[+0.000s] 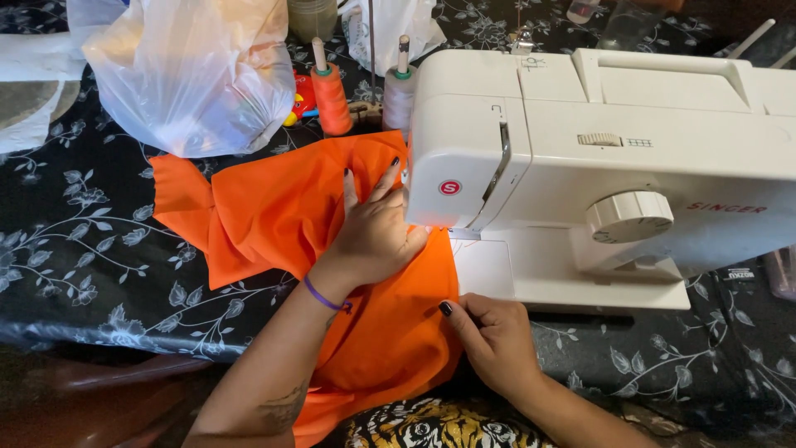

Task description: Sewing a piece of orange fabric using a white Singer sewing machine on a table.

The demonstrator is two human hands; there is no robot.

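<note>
The left hand lies flat, palm down, on the orange cloth, fingers spread and pointing up toward the head of the white sewing machine; its forearm comes in from the lower left, with a purple band at the wrist. This grip is open, pressing the cloth rather than closing on it. The right hand sits lower, just below the machine's bed, wrist bent inward, its thumb and fingers pinched on the cloth's right edge, so that grip is closed on the cloth. The cloth runs long from the person's lap at the bottom up and leftward across the surface, which is covered in a dark flowered print; its upper right part reaches under the machine's needle area, and a bunched end lies out to the left. The cloth is under the left hand and touches the right hand at its thumb side. Behind stand an orange spool, a pale spool and a plastic bag.
</note>
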